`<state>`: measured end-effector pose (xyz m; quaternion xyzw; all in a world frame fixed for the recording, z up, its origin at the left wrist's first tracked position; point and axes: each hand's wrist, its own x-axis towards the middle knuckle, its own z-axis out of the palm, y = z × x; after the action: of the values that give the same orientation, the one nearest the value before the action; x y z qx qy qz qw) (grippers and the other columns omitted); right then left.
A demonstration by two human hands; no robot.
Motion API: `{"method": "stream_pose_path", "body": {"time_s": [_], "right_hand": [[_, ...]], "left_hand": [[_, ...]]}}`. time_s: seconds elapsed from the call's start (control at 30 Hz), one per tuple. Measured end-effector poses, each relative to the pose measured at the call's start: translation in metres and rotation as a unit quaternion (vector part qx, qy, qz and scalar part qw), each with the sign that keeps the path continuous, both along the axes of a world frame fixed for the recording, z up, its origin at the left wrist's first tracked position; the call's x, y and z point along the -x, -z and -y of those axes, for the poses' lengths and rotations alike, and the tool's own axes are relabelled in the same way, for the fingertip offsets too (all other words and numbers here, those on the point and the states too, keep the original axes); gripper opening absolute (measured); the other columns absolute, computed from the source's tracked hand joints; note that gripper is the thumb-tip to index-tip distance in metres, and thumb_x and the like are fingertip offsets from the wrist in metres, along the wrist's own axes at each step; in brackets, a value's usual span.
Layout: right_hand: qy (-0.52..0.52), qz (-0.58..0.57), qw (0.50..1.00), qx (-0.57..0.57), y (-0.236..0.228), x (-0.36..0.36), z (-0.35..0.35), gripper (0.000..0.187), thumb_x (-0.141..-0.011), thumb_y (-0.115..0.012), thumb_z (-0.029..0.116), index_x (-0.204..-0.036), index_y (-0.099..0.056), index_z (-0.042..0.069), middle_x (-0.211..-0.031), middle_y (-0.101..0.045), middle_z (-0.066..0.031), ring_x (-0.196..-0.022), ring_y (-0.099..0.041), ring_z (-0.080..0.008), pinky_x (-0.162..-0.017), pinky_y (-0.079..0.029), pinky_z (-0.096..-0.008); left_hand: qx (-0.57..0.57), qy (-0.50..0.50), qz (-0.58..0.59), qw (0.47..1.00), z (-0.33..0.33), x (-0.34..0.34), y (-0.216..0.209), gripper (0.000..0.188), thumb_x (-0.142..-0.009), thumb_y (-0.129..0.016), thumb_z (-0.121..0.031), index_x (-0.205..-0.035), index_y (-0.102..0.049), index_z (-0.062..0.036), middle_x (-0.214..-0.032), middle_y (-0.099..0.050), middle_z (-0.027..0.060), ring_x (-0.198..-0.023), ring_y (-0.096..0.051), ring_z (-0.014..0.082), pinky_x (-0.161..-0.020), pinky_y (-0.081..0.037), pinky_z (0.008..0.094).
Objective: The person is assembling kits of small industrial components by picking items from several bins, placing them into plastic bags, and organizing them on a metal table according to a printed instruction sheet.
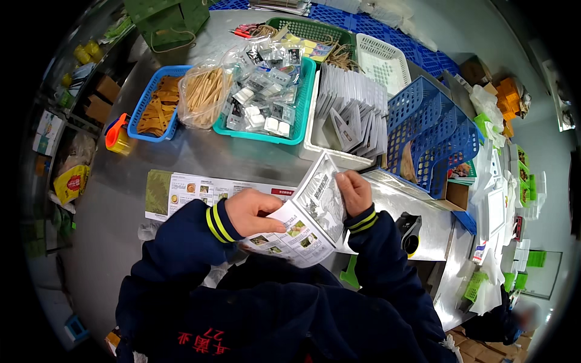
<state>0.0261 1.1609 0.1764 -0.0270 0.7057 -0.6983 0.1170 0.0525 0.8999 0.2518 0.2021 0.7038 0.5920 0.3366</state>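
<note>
Close to my body, I hold a printed leaflet [305,221] up off the table, partly folded, with a grey picture panel and small colour photos. My left hand [255,213] is closed on its left edge, thumb over the front. At the right edge, my right hand [354,192] pinches the panel. Beneath and to the left lies a long flat leaflet [160,192] with a green end panel on the metal table [121,193]. My left hand covers part of it.
Beyond the hands stand a blue basket [166,71] of brown strips, a bag of wooden sticks [203,94], a teal basket [307,103] of small packets, and a white box [310,145] of upright cards. Blue tiered baskets [426,109] stand right; a tape dispenser [116,134] lies left.
</note>
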Motion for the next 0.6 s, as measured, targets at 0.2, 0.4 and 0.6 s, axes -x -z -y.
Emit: {"method": "stream_pose_path", "body": {"time_s": [0.2,0.4,0.6], "right_hand": [[-0.302,0.012,0.953,-0.015,0.022,-0.062,0.056,0.031,-0.089,-0.047,0.023,-0.11,-0.05,0.001,-0.1,-0.057,-0.0088,-0.088,-0.056,-0.0168,-0.074,-0.045,-0.029],[-0.238,0.315,0.863,0.314,0.001,-0.078,0.061,0.04,-0.091,-0.043,0.023,-0.121,-0.041,-0.003,-0.111,-0.053,-0.0092,-0.102,-0.05,-0.0178,-0.087,-0.04,-0.0286],[-0.334,0.124,0.933,0.049,-0.017,-0.055,0.033,0.031,-0.086,-0.054,0.011,-0.113,-0.05,-0.004,-0.104,-0.057,-0.0089,-0.094,-0.051,-0.0116,-0.084,-0.04,-0.0257]], "left_hand": [[-0.001,-0.088,-0.213,0.973,-0.011,-0.01,0.003,0.045,-0.061,-0.078,-0.021,-0.095,-0.057,-0.0004,-0.111,-0.05,0.0149,-0.097,-0.05,0.0246,-0.08,-0.04,0.0311],[-0.001,-0.058,0.085,0.995,-0.003,-0.01,0.006,0.025,-0.07,-0.073,-0.017,-0.085,-0.061,-0.001,-0.07,-0.061,0.0043,-0.065,-0.054,0.0073,-0.06,-0.044,0.0243],[0.072,-0.118,-0.089,0.986,0.002,0.005,0.023,0.027,-0.067,-0.072,-0.011,-0.088,-0.059,0.0016,-0.072,-0.062,0.0096,-0.063,-0.057,0.0107,-0.058,-0.045,0.0251]]}}
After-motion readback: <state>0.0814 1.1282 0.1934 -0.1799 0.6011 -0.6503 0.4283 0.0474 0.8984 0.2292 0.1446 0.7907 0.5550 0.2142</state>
